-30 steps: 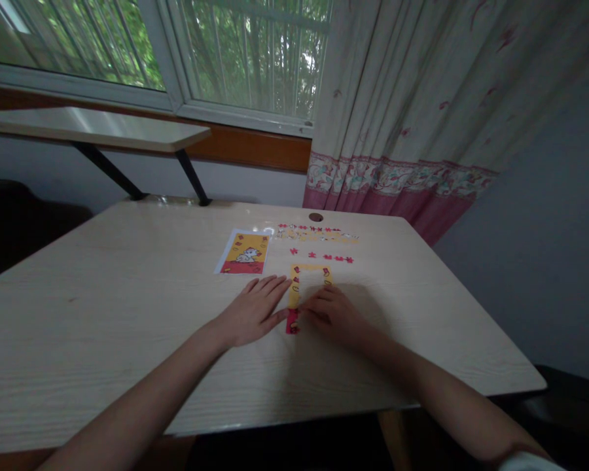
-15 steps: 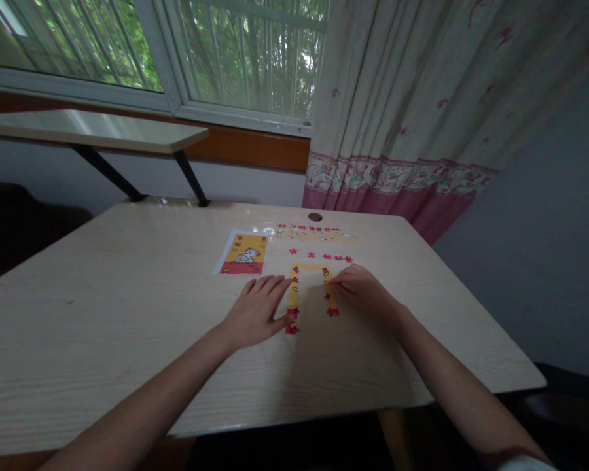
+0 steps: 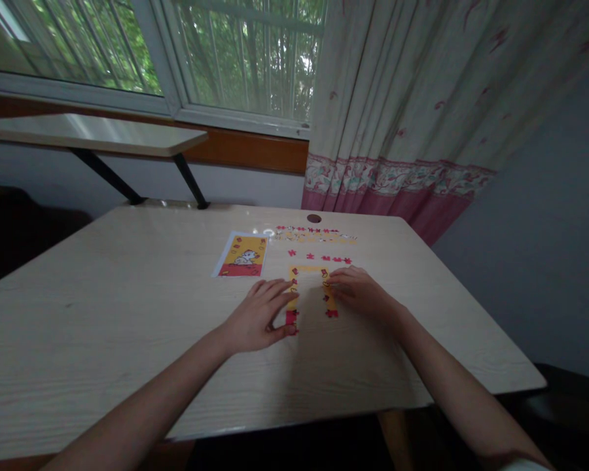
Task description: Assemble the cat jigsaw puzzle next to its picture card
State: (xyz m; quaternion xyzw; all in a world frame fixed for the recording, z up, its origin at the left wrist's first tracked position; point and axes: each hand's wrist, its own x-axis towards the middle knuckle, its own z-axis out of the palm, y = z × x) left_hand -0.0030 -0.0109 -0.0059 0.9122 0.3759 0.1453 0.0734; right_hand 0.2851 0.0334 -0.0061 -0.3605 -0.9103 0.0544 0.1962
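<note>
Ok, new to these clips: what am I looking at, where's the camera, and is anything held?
No machine: a person's two bare hands, filmed by one head-worn camera looking forward and down. On the pale wooden table lie a partly built yellow-and-red jigsaw frame, a yellow-and-red reference picture and rows of loose red pieces. The left hand lies flat, touching the frame's left strip. The right hand touches its right strip; whether it pinches a piece is unclear.

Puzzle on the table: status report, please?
Left hand flat, fingers on left strip of puzzle frame. Right hand touching its right strip. Loose pieces lie beyond, apart.
</note>
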